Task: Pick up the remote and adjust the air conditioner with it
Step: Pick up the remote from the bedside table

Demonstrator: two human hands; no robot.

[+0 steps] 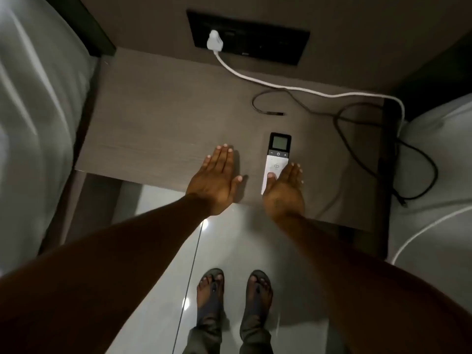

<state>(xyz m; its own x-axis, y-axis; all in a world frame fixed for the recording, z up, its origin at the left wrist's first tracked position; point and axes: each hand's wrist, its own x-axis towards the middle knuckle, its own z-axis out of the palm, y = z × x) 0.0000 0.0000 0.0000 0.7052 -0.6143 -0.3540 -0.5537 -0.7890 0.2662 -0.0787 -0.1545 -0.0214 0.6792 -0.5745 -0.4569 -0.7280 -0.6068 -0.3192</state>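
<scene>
Here both hands lie flat, the right hand overlapping the remote, cables behind.

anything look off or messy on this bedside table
Mostly tidy. The remote lies flat and straight by the right hand. Only the dark cable sprawls in loose loops, its free end unplugged on the table.

A single wide-angle view from the person's head looks steeply down, near enough that both bare forearms fill the lower frame. It faces the grey-brown wood-grain bedside table and black wall socket panel at top; the glossy pale tiled floor lies below (edges bend with lens distortion).
</scene>
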